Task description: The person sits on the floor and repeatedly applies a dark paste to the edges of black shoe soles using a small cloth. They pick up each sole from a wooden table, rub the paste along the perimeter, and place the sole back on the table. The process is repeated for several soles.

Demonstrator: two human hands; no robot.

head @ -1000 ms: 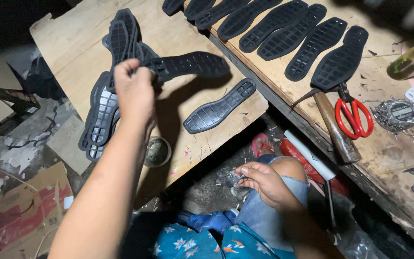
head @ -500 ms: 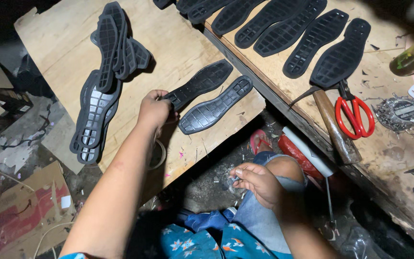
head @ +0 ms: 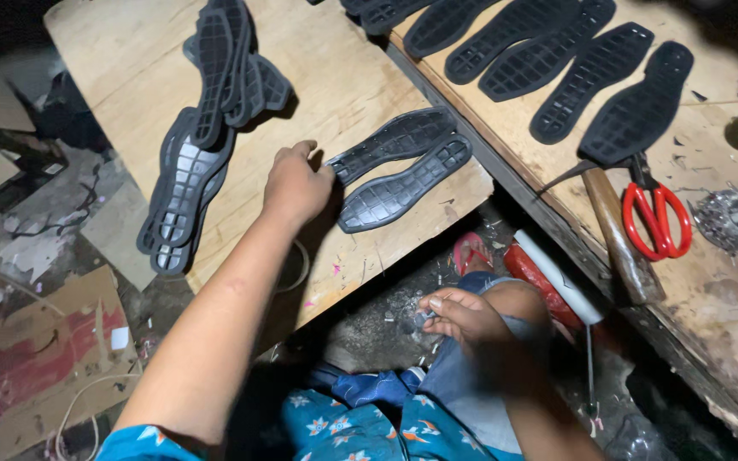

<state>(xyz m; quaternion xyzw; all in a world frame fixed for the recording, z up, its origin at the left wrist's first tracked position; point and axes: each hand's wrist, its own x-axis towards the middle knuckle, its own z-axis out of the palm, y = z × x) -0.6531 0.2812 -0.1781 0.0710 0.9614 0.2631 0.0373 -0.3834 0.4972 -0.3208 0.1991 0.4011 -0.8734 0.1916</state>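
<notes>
My arms are bare to the shoulder; my left hand (head: 296, 183) and right hand (head: 463, 316) gloveless. Teal flower-print shirt (head: 360, 431), grey-blue shorts (head: 471, 401).

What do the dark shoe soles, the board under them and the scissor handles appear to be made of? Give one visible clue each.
Shoe soles: likely moulded rubber, matte dark grey with ribbed tread.
Board: looks like plywood, pale, bare, with grain and scuffs.
Scissor handles: probably plastic, smooth glossy red.
</notes>
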